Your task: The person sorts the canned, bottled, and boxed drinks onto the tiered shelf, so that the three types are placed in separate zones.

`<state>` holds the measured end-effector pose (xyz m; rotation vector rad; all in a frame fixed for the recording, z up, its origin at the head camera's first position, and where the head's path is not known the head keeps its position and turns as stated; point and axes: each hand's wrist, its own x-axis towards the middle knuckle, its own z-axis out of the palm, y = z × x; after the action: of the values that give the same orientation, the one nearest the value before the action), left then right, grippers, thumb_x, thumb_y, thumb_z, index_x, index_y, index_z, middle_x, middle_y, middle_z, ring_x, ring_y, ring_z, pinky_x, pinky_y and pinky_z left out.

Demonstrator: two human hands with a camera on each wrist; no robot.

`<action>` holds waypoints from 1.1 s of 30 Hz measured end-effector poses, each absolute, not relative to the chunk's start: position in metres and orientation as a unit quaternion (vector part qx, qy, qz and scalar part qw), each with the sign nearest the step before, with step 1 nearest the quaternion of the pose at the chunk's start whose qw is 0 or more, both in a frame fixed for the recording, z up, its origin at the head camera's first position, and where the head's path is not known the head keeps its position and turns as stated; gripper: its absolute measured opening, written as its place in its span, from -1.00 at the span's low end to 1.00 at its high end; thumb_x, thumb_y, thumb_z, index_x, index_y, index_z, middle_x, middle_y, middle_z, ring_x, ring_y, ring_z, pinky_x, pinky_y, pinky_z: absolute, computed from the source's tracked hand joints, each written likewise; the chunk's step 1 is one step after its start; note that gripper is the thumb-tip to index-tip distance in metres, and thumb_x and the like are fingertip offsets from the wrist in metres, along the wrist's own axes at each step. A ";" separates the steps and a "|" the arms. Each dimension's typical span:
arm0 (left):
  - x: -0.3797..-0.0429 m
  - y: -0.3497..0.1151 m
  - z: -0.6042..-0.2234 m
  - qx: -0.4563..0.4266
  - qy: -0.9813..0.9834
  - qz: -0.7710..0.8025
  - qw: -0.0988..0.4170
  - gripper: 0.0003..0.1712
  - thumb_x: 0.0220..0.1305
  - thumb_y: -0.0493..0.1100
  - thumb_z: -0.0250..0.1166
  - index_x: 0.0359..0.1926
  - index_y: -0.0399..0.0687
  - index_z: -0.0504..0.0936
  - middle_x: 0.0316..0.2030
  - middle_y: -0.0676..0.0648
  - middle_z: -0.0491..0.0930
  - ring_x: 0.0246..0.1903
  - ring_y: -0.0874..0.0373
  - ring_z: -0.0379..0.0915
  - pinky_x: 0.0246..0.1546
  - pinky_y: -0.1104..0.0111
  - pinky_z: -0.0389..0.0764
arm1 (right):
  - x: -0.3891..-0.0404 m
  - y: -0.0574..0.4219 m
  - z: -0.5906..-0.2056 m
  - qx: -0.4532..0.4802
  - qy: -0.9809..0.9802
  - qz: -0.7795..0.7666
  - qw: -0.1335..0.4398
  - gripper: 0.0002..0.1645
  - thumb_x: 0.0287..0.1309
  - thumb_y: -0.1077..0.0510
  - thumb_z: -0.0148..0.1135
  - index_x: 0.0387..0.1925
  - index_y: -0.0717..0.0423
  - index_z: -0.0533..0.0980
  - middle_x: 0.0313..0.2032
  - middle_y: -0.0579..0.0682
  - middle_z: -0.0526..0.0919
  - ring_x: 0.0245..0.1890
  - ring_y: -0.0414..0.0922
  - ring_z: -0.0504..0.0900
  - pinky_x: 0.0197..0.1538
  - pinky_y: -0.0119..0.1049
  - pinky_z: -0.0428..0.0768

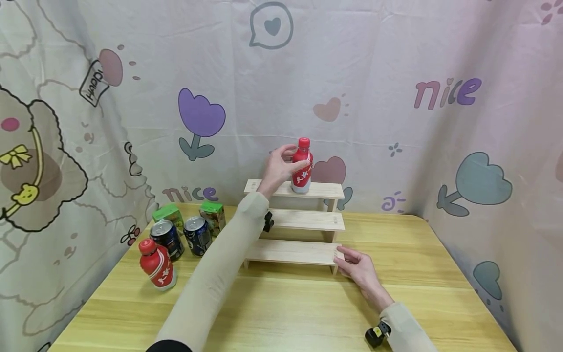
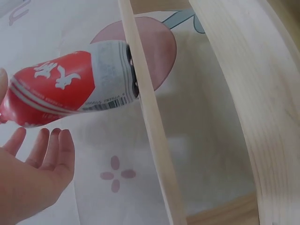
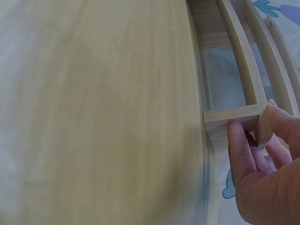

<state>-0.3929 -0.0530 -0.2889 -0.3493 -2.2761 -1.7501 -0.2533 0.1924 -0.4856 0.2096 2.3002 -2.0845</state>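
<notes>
A red-capped bottle (image 1: 301,179) with a red and white label stands upright on the top tier of a three-step wooden rack (image 1: 303,220). Around it, my left hand (image 1: 279,168) has its thumb across the front and its fingers spread to the left. In the left wrist view a gap shows between those fingertips and the bottle (image 2: 61,84), whose base meets the plank's edge. My right hand (image 1: 361,273) pinches the right end of the lowest tier. The right wrist view shows its thumb on the plank (image 3: 265,119) and its fingers against the end support.
On the table's left side stand another red bottle (image 1: 159,266), two dark cans (image 1: 167,240) and two green boxes (image 1: 213,217). A printed curtain (image 1: 374,44) hangs behind and along both sides. The wooden table (image 1: 281,303) extends in front of the rack.
</notes>
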 end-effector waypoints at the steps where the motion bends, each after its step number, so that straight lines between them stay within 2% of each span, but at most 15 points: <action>1: -0.392 -0.055 -0.288 -0.118 -0.780 -0.601 0.127 -0.24 0.04 0.01 0.53 0.27 0.05 0.47 0.13 -0.12 0.58 0.12 -0.01 0.52 0.15 0.08 0.54 | -0.253 0.193 -0.486 0.068 0.739 -0.670 0.015 -0.40 0.09 0.26 0.42 0.20 0.24 0.51 -0.09 0.10 0.69 -0.30 -0.24 0.66 -0.23 -0.40 0.69; 7: -0.381 -0.068 -0.282 -0.116 -0.767 -0.612 0.152 -0.32 0.05 0.02 0.53 0.19 -0.01 0.53 0.11 -0.22 0.58 0.09 -0.07 0.53 0.14 0.08 0.54 | -0.255 0.191 -0.485 0.068 0.739 -0.671 0.018 -0.40 0.08 0.27 0.42 0.19 0.24 0.51 -0.09 0.10 0.70 -0.30 -0.24 0.67 -0.23 -0.40 0.69; 15: -0.368 -0.087 -0.286 -0.119 -0.747 -0.624 0.196 -0.59 0.10 0.00 0.49 -0.06 -0.05 0.67 -0.16 -0.09 0.67 -0.15 0.10 0.57 -0.10 0.29 0.59 | -0.255 0.192 -0.484 0.067 0.737 -0.672 0.025 -0.37 0.09 0.25 0.43 0.22 0.23 0.48 0.01 0.18 0.66 -0.27 -0.24 0.68 -0.16 -0.37 0.70; 20: -0.358 -0.096 -0.290 -0.119 -0.724 -0.655 0.181 -0.68 0.15 -0.07 0.47 -0.13 -0.14 0.68 -0.26 -0.03 0.68 -0.28 0.17 0.57 -0.21 0.34 0.61 | -0.255 0.195 -0.484 0.066 0.740 -0.669 0.028 -0.36 0.09 0.24 0.43 0.23 0.23 0.48 0.03 0.19 0.64 -0.25 -0.24 0.68 -0.17 -0.39 0.69; 25: -0.348 -0.105 -0.293 -0.131 -0.717 -0.661 0.178 -0.74 0.19 -0.14 0.43 -0.17 -0.22 0.67 -0.36 -0.01 0.69 -0.40 0.17 0.60 -0.27 0.27 0.67 | -0.255 0.197 -0.485 0.068 0.740 -0.669 0.028 -0.37 0.09 0.26 0.42 0.23 0.20 0.48 0.05 0.21 0.62 -0.22 -0.22 0.68 -0.14 -0.37 0.69; 29: -0.336 -0.119 -0.296 -0.130 -0.730 -0.648 0.174 -0.73 0.20 -0.12 0.42 -0.17 -0.21 0.66 -0.36 -0.03 0.69 -0.41 0.17 0.60 -0.30 0.30 0.66 | -0.255 0.197 -0.486 0.064 0.742 -0.667 0.027 -0.37 0.09 0.25 0.42 0.23 0.22 0.48 0.03 0.21 0.63 -0.21 -0.19 0.68 -0.13 -0.37 0.69; 33: -0.322 -0.136 -0.301 -0.123 -0.736 -0.646 0.161 -0.70 0.21 -0.10 0.42 -0.15 -0.21 0.65 -0.31 -0.10 0.69 -0.38 0.15 0.61 -0.26 0.25 0.67 | -0.255 0.195 -0.487 0.063 0.740 -0.669 0.028 -0.37 0.08 0.26 0.42 0.22 0.22 0.49 -0.03 0.16 0.65 -0.23 -0.18 0.68 -0.14 -0.36 0.69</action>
<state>-0.3224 -0.1358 -0.3012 -0.3520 -2.1020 -1.8450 -0.2555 0.1948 -0.4869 0.1958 2.2850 -2.0634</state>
